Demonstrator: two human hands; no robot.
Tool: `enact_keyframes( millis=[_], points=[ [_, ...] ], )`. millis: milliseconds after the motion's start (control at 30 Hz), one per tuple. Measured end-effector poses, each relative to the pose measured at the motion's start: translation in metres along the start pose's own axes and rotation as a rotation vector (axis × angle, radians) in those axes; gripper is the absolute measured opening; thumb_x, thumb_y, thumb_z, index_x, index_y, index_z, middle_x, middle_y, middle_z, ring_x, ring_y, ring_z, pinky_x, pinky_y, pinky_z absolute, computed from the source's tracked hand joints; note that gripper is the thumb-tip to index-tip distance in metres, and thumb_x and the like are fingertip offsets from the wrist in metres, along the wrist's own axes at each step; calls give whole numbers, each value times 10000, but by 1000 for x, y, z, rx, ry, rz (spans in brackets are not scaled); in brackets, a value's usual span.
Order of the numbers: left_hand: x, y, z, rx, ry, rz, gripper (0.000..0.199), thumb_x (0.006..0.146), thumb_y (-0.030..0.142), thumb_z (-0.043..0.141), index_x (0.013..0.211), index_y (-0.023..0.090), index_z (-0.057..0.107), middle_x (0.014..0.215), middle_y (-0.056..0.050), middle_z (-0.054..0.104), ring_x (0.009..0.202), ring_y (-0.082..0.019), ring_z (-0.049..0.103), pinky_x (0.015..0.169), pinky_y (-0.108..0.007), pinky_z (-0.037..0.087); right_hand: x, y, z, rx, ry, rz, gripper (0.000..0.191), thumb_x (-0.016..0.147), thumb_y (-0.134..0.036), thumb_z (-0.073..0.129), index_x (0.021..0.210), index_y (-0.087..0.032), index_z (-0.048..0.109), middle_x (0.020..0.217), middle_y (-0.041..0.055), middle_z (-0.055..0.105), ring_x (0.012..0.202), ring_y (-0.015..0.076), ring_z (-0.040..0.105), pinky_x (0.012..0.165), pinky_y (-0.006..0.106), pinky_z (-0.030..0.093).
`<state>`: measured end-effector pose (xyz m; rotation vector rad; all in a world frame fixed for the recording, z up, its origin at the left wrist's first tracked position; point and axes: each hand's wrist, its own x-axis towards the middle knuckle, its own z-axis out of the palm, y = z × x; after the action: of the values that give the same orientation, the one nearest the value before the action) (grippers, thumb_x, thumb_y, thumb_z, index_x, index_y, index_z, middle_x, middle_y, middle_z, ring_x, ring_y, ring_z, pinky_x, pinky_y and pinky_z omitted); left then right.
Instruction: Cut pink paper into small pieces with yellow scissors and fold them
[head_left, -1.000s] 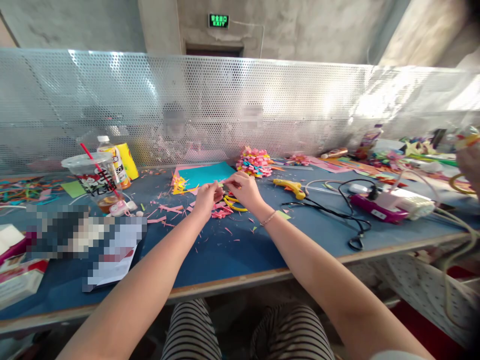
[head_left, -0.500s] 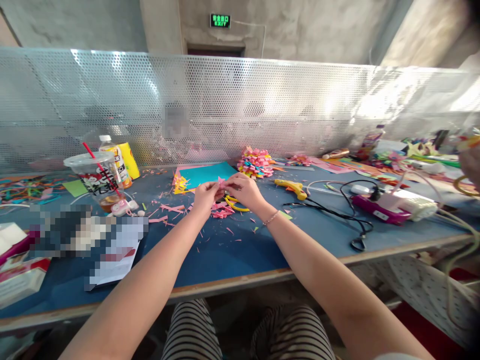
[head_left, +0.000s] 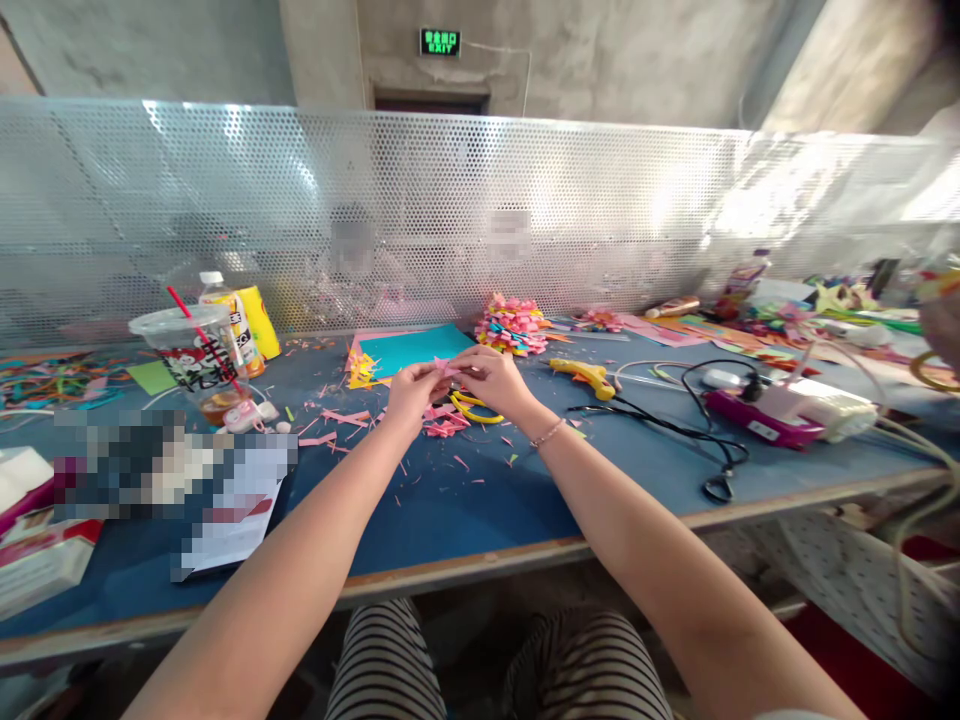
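Observation:
Between my two hands is a small piece of folded pink paper (head_left: 443, 367), pinched at the fingertips above the table. My left hand (head_left: 411, 393) is closed on its left side, and my right hand (head_left: 491, 378) is closed on its right side. Yellow-handled scissors (head_left: 478, 411) lie just below my right hand, their blades hidden. Pink paper scraps (head_left: 445, 426) are heaped under the fingers. Behind my hands are a blue paper sheet (head_left: 412, 349), small yellow paper pieces (head_left: 361, 369) and a round cluster of pink, yellow and blue folded paper (head_left: 511, 324).
A yellow glue gun (head_left: 583, 378) lies to the right, with black cables (head_left: 675, 437) and a purple-and-white power strip (head_left: 772, 412) beyond it. On the left stand a plastic cup with a red straw (head_left: 187, 350), a bottle (head_left: 217, 290) and a phone (head_left: 236, 505). A perforated metal screen (head_left: 420, 220) runs along the back.
My fingers shift slightly around the pink paper, and my right wrist moves a little to the right. Everything on the table stays where it was.

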<state>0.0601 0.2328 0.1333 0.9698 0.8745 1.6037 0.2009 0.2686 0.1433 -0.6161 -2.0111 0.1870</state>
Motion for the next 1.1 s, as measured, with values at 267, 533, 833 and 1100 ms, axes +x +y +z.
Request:
enact_keyframes(
  millis=[267, 533, 833, 1100],
  points=[
    [-1, 1, 0, 27, 1, 16, 118, 627, 210, 677, 703, 147, 612, 641, -12, 640, 616, -110, 611, 683, -260, 495, 0, 2, -2, 40, -20, 26, 132, 742, -184, 591, 812, -200, 702, 841, 59, 635, 762, 135, 597, 619, 237, 504],
    [1, -2, -1, 89, -6, 49, 155, 623, 245, 686, 726, 149, 620, 656, -20, 649, 608, -114, 609, 660, -259, 498, 0, 5, -4, 52, -49, 26, 129, 734, -184, 595, 802, -198, 704, 837, 61, 639, 765, 139, 602, 619, 239, 508],
    [-1, -1, -1, 236, -9, 166, 172, 631, 277, 692, 732, 152, 633, 668, -24, 653, 613, -123, 605, 658, -262, 492, 0, 7, -5, 80, -55, 22, 120, 747, -234, 592, 798, -202, 697, 833, 57, 634, 753, 137, 601, 621, 242, 510],
    [0, -2, -1, 229, -25, 150, 165, 640, 281, 690, 729, 153, 638, 686, -34, 667, 627, -130, 617, 654, -264, 501, -1, 9, -5, 9, -68, -9, 123, 769, -258, 581, 819, -189, 670, 773, 45, 623, 702, 131, 572, 611, 246, 470]
  ],
)
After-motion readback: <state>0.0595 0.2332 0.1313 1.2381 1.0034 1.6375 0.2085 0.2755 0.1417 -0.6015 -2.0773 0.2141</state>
